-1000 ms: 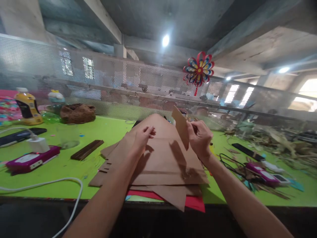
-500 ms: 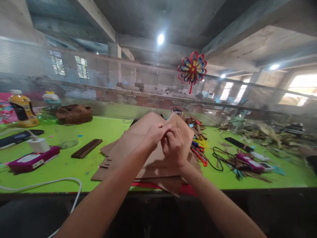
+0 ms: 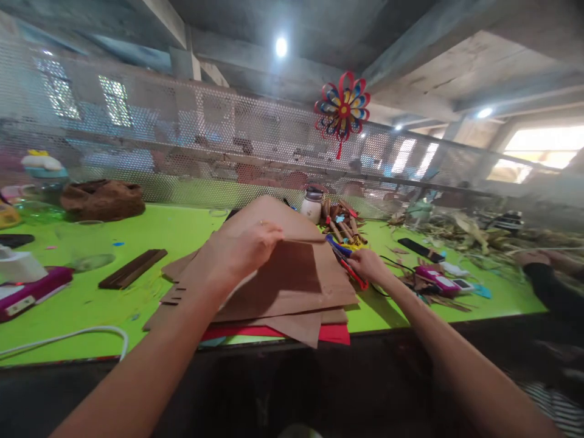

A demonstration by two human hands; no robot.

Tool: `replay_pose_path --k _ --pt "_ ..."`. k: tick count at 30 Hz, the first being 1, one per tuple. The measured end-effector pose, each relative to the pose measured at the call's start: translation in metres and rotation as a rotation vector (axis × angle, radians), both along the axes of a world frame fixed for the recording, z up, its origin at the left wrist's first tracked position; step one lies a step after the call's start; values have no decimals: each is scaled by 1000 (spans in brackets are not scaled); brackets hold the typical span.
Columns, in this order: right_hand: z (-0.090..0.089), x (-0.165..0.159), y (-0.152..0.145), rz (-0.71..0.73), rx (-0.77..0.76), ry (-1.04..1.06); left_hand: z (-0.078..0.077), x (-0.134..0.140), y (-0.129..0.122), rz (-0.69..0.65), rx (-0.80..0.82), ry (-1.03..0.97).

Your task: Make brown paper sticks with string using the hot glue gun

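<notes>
My left hand (image 3: 258, 246) is closed on a folded-up sheet of brown paper (image 3: 269, 213), pinching its edge above the pile. Under it, more brown paper sheets (image 3: 292, 301) lie stacked, with red paper (image 3: 337, 334) showing below. My right hand (image 3: 367, 266) is off the paper, at the pile's right side. Its fingers are bent down onto hand tools with red handles (image 3: 359, 280) and blue handles (image 3: 336, 245). The fingertips are partly hidden, and the tools' working ends cannot be made out.
Brown rolled pieces (image 3: 344, 228) and a white jar (image 3: 312, 205) stand behind the tools. Dark strips (image 3: 132, 269), a clear cup (image 3: 86, 246) and a purple power strip (image 3: 36, 292) are to the left. A black phone-like slab (image 3: 420, 249) and another person's sleeve (image 3: 542, 280) are to the right.
My right hand has let go of the brown paper and moved right to the tools. My left hand keeps its hold on the sheet. The view has turned right.
</notes>
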State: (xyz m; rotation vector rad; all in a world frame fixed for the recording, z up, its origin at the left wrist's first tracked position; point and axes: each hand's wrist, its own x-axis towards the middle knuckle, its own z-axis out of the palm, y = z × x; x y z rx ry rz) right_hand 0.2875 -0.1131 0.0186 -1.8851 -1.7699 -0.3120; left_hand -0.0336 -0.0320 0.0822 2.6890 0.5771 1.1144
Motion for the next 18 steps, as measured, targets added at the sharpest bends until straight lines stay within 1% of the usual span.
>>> replay_pose_path --k 1,2,4,6,7,9,12,14,16,18 --pt "-8 7 -1 6 -36 -15 -15 -1 -2 9 103 126" --pt "-16 11 -3 11 -64 -26 -30 -2 -4 44 171 225" --pt "-28 13 -4 18 -97 -34 -58 -7 -10 104 228 363" --pt "-33 13 -3 25 -119 -27 -76 -14 -19 121 233 438" --pt "-34 14 -3 27 -133 -24 -81 -18 -24 116 219 458" --pt "-31 19 -4 19 -136 5 -83 -24 -34 95 169 474" --pt "-22 27 -15 -20 -67 130 -77 -26 -42 73 81 483" --pt "-16 26 -28 -26 -21 211 -72 -23 -41 72 47 486" --pt "-11 16 -42 33 -23 242 -69 -17 -38 67 20 469" --pt "-9 2 -55 159 -75 224 -68 -11 -32 48 -23 438"
